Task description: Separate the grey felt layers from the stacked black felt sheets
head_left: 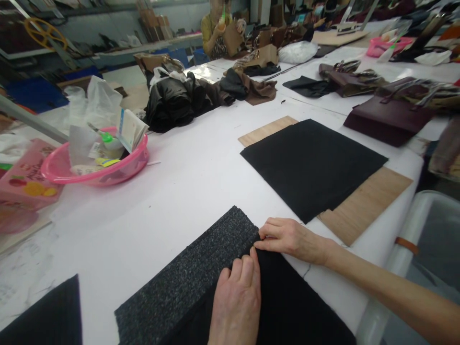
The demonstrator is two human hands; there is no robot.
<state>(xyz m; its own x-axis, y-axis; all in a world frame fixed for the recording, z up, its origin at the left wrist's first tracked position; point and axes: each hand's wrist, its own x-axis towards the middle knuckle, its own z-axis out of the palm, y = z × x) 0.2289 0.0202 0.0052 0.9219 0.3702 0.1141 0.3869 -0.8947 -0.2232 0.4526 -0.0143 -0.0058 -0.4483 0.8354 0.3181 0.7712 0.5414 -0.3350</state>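
A black fabric piece lies on the white table at the near edge. Along its far side runs a speckled dark grey strip. My left hand presses on the fabric with fingers curled at the strip's near edge. The fingertips of my right hand pinch the fabric's edge at the strip's right end. Both hands nearly meet there, thumb tips close together. Beyond them a flat black fabric stack rests on a wooden board. Part of another black piece shows at the lower left.
A pink basin with small items stands at left beside a pink box. Dark fabric bundles lie farther back. Maroon bags sit at right, above a grey plastic bin. A person is across the table.
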